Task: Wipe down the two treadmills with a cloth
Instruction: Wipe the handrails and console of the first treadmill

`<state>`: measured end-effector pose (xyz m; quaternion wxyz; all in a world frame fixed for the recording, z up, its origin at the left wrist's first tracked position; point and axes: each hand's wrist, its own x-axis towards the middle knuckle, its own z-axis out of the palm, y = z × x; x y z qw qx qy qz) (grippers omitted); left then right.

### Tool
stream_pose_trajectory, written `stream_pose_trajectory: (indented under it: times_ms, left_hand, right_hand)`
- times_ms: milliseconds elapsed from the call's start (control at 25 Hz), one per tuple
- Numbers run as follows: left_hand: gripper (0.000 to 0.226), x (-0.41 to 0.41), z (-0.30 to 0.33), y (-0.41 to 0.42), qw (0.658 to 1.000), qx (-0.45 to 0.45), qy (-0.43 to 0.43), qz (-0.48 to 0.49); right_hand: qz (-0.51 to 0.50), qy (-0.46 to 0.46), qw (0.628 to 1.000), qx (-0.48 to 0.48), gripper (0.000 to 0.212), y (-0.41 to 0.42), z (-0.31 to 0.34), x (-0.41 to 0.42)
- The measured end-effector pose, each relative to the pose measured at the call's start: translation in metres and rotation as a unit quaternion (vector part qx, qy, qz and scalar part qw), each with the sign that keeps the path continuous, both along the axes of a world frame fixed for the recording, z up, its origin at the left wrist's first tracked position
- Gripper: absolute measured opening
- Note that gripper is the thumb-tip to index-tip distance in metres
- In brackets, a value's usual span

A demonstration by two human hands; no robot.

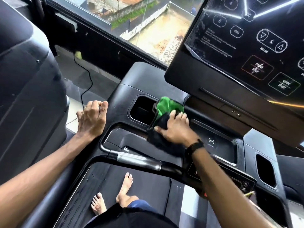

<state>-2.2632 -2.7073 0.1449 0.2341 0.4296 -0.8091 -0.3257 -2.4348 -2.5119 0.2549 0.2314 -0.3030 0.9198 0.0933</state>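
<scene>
My right hand (175, 129) gripped the green-and-black cloth (166, 119) on the treadmill (121, 96); my left hand (92, 119) rested beside it, fingers loosely curled, holding nothing.

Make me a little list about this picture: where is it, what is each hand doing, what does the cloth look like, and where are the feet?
place: on a treadmill by a window
right hand: grips the cloth and presses it on the console tray, by the cup holder
left hand: rests on the console's left edge, fingers curled, holding nothing
cloth: green and black, bunched up
screen: dark, with PAUSE STOP and INCLINE buttons
feet: bare, on the belt
</scene>
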Motion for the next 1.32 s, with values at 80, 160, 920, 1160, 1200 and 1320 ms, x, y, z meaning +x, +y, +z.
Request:
stream_pose_trajectory:
  times_ms: [80, 160, 920, 1160, 1200, 1320]
  left_hand:
    - [0.062, -0.002, -0.001, -0.001, 1.000, -0.003, 0.004, 0.002]
    - [0.063, -0.003, -0.003, -0.002, 1.000, -0.002, -0.003, -0.006]
    - [0.061, 0.004, 0.017, 0.005, 0.990, 0.066, 0.105, 0.074]
    - [0.078, 0.031, 0.019, -0.007, 0.975, 0.098, 0.140, 0.140]
    - [0.079, 0.037, 0.021, -0.007, 0.976, 0.103, 0.133, 0.141]
    - [0.084, 0.068, 0.019, -0.006, 0.971, 0.115, 0.125, 0.171]
  right_hand:
    - [0.008, -0.002, 1.000, 0.010, 0.101, 0.018, -0.004, 0.039]
    - [-0.014, -0.034, 0.999, 0.004, 0.094, 0.010, -0.003, 0.042]
    - [0.318, 0.135, 0.909, -0.235, 0.070, 0.002, -0.075, 0.039]
    - [0.408, 0.072, 0.855, -0.311, 0.050, -0.110, -0.081, 0.066]
    - [0.386, 0.064, 0.871, -0.296, 0.046, -0.131, -0.078, 0.053]
    - [0.333, 0.097, 0.920, -0.182, 0.046, -0.193, -0.071, 0.011]
